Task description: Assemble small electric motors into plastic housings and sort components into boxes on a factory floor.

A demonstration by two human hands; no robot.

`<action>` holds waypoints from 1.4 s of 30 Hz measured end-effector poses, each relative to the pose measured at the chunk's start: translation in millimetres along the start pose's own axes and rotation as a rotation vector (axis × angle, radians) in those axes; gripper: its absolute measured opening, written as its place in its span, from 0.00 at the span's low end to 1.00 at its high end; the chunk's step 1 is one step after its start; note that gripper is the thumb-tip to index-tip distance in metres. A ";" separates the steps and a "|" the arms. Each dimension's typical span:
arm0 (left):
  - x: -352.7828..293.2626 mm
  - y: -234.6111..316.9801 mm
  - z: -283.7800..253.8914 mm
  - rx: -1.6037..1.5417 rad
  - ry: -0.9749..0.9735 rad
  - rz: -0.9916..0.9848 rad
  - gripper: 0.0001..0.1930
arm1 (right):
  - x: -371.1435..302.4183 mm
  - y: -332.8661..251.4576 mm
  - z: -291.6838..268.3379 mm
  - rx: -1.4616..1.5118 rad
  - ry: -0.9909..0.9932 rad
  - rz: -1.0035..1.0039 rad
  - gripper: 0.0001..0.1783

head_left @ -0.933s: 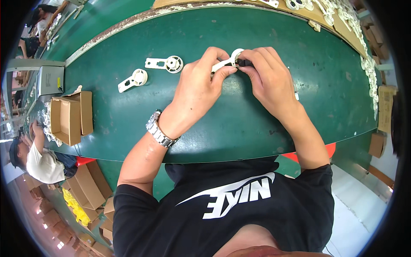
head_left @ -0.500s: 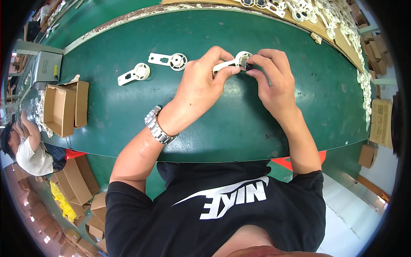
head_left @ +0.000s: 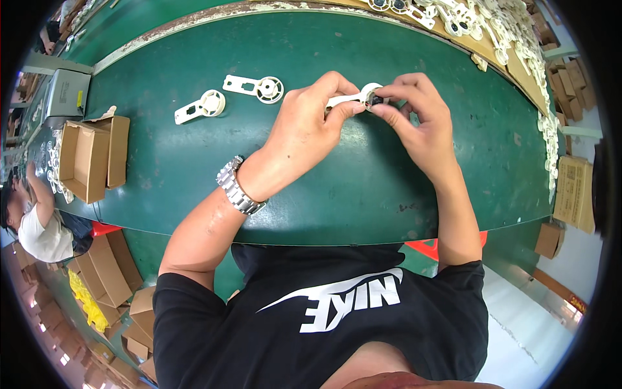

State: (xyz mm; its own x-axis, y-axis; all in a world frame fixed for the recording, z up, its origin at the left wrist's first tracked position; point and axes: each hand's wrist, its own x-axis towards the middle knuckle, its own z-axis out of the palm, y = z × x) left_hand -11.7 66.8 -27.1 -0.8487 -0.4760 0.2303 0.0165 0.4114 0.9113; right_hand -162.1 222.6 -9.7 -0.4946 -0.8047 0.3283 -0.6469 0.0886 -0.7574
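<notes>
White part (head_left: pixel 345 100) is in the left hand (head_left: pixel 304 126), ahead of the torso, raised over the desk (head_left: pixel 337 188). Left grip is pinched on its handle. Long axis runs roughly 9 to 3 o'clock, tipped a bit toward 2; ring end points away from the left fingers, at the right hand (head_left: pixel 424 123). Right grip sits at 3 o'clock of the ring, thumb and finger closed on a small black piece (head_left: pixel 378 100) at the ring's right edge. Seated or just touching: can't tell, fingers cover it. Right hand is nearer the ring, left nearer the handle.

Desk is green, smooth, scuffed. Two loose parts lie left of the left hand: upper one (head_left: pixel 256 88) at 10 o'clock, ring toward 3; lower one (head_left: pixel 202 107) near 9, ring toward 2. Heap of white parts (head_left: pixel 512 40) at 1 o'clock, along the desk's far edge. Open carton (head_left: pixel 83 159) at 8–9, grey metal box (head_left: pixel 67 94) above it. Co-worker (head_left: pixel 44 227) at 8, far left. More cartons stand on the floor around 7.
</notes>
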 end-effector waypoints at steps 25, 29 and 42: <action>-1.7 -0.2 10.7 -0.264 -0.051 -0.121 0.08 | 3.1 12.1 -7.9 0.637 -0.304 0.494 0.17; -2.2 2.5 9.5 -0.227 -0.048 -0.089 0.05 | -0.9 9.1 -4.7 0.491 -0.314 0.417 0.18; -6.3 4.5 11.1 -0.093 -0.018 0.100 0.04 | 3.1 7.8 -7.4 0.550 -0.306 0.419 0.16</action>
State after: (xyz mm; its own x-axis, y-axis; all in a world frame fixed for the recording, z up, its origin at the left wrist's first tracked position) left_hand -12.2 80.3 -28.3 -0.8497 -0.4219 0.3163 0.1500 0.3817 0.9120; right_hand -173.0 225.2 -10.4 -0.4004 -0.9023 -0.1598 -0.0173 0.1818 -0.9832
